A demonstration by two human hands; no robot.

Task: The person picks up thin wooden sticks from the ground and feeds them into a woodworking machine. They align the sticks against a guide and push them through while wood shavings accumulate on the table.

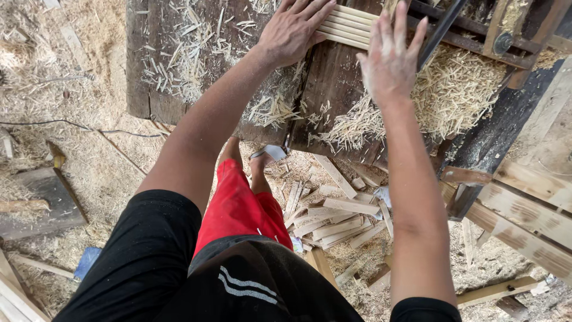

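On a dark wooden workbench lies a row of thin pale wood sticks, side by side. My left hand rests flat on their left ends, fingers spread. My right hand hovers just right of the sticks, dusty, fingers apart, holding nothing. A dark metal bar of a machine slants past its fingertips. Shavings pile on the bench beneath that hand.
Cut wood offcuts lie heaped on the floor by my feet. Sawdust covers the ground at left, with a cable and a dark board. Pale planks lean at right. The machine frame stands at top right.
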